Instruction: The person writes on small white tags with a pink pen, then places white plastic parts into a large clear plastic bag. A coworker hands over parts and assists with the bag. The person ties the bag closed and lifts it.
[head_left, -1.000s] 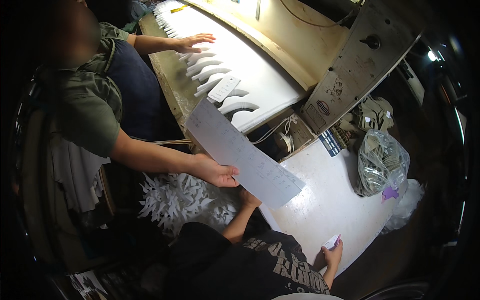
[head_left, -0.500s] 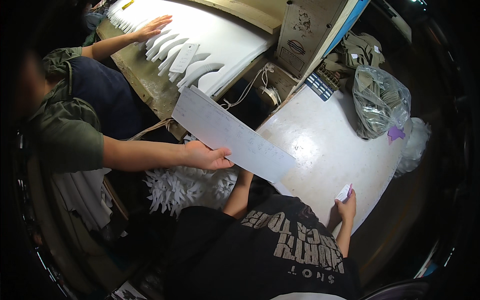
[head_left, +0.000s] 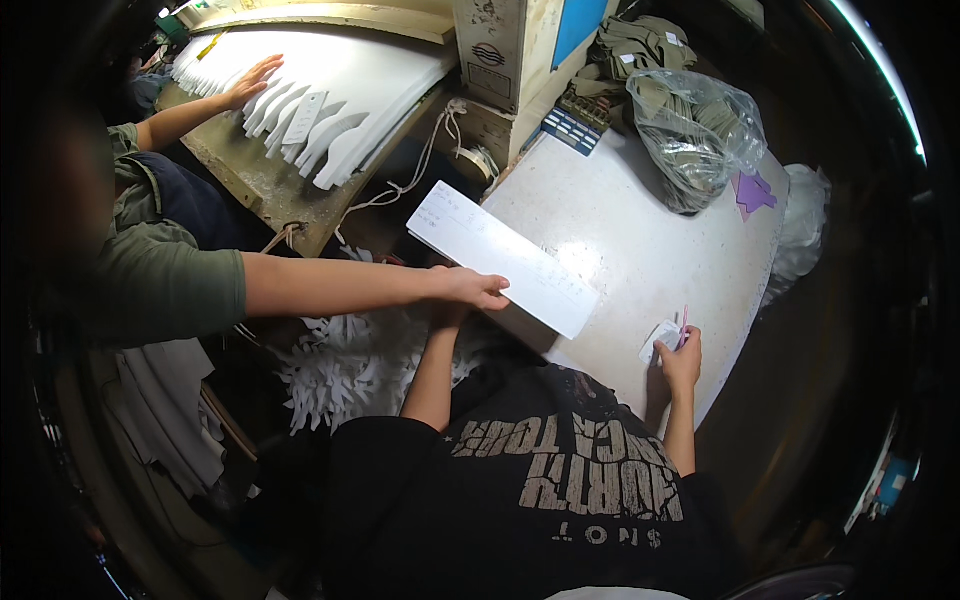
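My left forearm (head_left: 432, 372) reaches up under a long white paper sheet (head_left: 515, 262). My left hand (head_left: 444, 318) is mostly hidden behind a co-worker's hand (head_left: 476, 288), which grips the sheet's near edge. Whether my own fingers hold the sheet cannot be seen. My right hand (head_left: 682, 362) rests at the near edge of the white table (head_left: 640, 220), pinching a small white slip (head_left: 660, 340) and a pink pen (head_left: 684, 320).
A co-worker in a green shirt sits at the left, their other hand (head_left: 245, 84) on a white foam sheet with cut shapes (head_left: 340, 80). A filled plastic bag (head_left: 695, 130), a purple scrap (head_left: 752, 192) and a dark keypad (head_left: 570, 128) lie on the table. White offcuts (head_left: 340, 375) are heaped below.
The view has swung right and down. The co-worker's hand and the long sheet have moved right, over the table's edge. My right hand stays at the table edge with the slip.
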